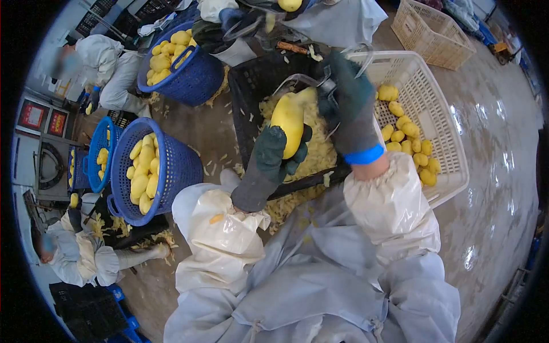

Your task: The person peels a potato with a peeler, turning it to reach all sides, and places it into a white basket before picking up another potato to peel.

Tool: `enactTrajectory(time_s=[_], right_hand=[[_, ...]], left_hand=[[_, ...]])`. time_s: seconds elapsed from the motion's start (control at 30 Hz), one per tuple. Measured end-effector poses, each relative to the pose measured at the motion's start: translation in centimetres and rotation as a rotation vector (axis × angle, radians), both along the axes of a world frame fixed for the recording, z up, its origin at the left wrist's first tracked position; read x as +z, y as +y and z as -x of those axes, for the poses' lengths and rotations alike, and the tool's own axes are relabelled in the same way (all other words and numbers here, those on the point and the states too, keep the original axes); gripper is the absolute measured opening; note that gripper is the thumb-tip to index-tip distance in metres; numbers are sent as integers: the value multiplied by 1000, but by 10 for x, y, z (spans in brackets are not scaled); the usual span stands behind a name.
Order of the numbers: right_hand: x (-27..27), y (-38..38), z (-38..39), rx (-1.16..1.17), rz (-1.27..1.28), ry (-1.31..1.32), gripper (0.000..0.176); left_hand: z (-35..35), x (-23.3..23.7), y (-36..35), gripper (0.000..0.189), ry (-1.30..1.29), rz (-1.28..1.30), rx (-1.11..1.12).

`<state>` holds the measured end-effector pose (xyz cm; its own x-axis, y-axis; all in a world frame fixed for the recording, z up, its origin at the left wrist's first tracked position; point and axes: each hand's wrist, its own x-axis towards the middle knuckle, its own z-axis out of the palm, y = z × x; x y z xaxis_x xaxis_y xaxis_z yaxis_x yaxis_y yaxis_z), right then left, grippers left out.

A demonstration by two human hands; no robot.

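Note:
My left hand (pixel 280 150), in a dark green and grey glove, is wrapped round a large yellow peeled potato (pixel 287 123) and holds it up over a black crate (pixel 243 86). Pale peelings (pixel 320 151) lie in that crate. My right hand (pixel 346 94), gloved the same way with a blue band at the wrist, is closed on a metal peeler (pixel 327 87) at the far end of the potato. The peeler is blurred and partly hidden by the fingers.
A white crate (pixel 452 146) with several yellow potatoes (pixel 409 134) stands at my right. Blue baskets of potatoes (pixel 186 177) stand at my left. Co-workers sit at the left (pixel 74 251) and upper left (pixel 106 60); another person (pixel 337 23) is opposite. Peelings litter the wet floor.

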<state>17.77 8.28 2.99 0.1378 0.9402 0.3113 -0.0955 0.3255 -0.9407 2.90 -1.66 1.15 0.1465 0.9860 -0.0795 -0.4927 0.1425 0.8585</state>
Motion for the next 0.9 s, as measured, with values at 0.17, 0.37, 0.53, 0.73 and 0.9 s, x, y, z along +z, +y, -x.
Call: enactTrajectory(time_s=[0.17, 0.37, 0.53, 0.73, 0.9], right_hand=[[-14, 20, 4, 9, 175, 374, 21], [7, 4, -3, 79, 96, 160, 26], [12, 17, -13, 45, 275, 516, 24], [-15, 26, -6, -25, 256, 463, 23], [15, -10, 4, 185, 240, 361, 21]], left_hand=[[2, -6, 11, 47, 129, 100, -18], [2, 11, 12, 46, 372, 2, -8], [2, 18, 4, 53, 244, -33, 2], [2, -8, 13, 56, -108, 93, -55], [16, -14, 24, 66, -332, 163, -76]])
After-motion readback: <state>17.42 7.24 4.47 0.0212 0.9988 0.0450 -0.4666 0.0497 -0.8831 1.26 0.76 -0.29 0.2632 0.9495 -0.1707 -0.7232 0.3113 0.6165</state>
